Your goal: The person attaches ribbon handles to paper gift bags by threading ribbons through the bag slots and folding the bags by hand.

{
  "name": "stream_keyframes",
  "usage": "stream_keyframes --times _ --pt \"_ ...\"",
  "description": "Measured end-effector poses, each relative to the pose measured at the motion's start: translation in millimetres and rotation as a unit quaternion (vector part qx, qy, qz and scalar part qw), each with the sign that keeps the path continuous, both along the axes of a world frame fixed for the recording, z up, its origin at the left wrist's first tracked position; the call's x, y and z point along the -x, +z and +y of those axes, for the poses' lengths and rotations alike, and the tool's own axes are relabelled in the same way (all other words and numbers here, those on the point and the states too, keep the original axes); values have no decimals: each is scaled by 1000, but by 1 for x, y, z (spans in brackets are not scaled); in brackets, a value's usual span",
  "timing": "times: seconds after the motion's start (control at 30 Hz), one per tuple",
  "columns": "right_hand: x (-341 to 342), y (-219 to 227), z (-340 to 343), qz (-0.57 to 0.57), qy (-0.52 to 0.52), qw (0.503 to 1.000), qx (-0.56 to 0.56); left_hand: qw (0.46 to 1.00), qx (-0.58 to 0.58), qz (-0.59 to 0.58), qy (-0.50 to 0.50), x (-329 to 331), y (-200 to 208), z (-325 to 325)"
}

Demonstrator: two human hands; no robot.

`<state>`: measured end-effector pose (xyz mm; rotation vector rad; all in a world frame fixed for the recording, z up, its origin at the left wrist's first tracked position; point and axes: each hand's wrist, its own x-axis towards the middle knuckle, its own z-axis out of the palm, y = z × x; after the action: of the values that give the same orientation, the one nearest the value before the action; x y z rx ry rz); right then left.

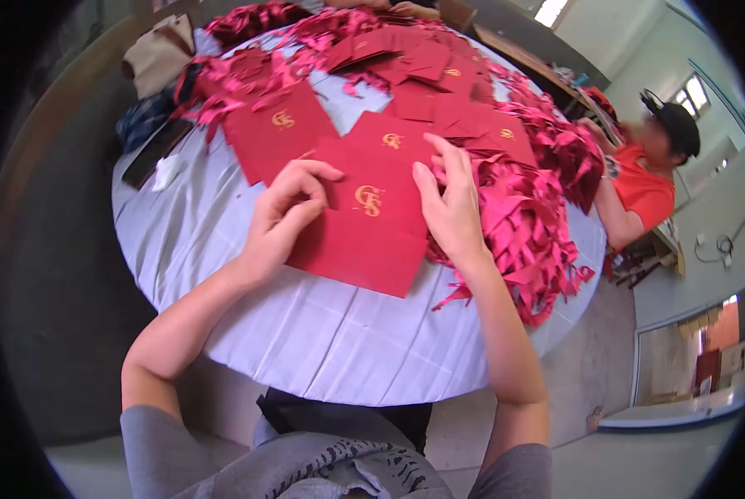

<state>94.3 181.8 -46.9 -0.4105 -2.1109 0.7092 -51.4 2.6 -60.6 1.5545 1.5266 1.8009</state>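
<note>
A flat red paper bag point(352, 249) with a gold emblem lies on the table right in front of me, a crease running across its lower part. My left hand point(288, 208) is at its left edge, fingers curled and thumb close to the index finger. On the other side my right hand point(454, 195) lies at the bag's right edge with fingers stretched and thumb apart. Just beyond, a second red bag point(389, 133) is partly covered by the near one. Another red bag point(281, 129) lies to the left, past my left hand.
Pink-red ribbons point(526, 233) heap up right of my right hand. Stacks of red bags point(426, 62) and more ribbons fill the table's far side. A white cloth point(339, 349) covers the round table. A beige bag point(158, 54) stands far left. Someone in an orange shirt point(643, 195) sits at right.
</note>
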Motion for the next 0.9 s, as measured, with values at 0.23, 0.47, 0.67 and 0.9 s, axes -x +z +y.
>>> stream_keyframes --times 0.23,0.47,0.67,0.9 --pt "-1 -1 -7 8 123 984 125 989 -11 136 52 -10 5 -8" --pt "-14 20 -27 55 139 987 -54 954 -63 256 144 -8 20 -3" --pt "-19 25 -32 72 120 977 -159 900 -94 376 198 -7 27 -4" --pt "-26 31 -50 28 76 975 -209 837 -114 477 242 -23 30 -17"
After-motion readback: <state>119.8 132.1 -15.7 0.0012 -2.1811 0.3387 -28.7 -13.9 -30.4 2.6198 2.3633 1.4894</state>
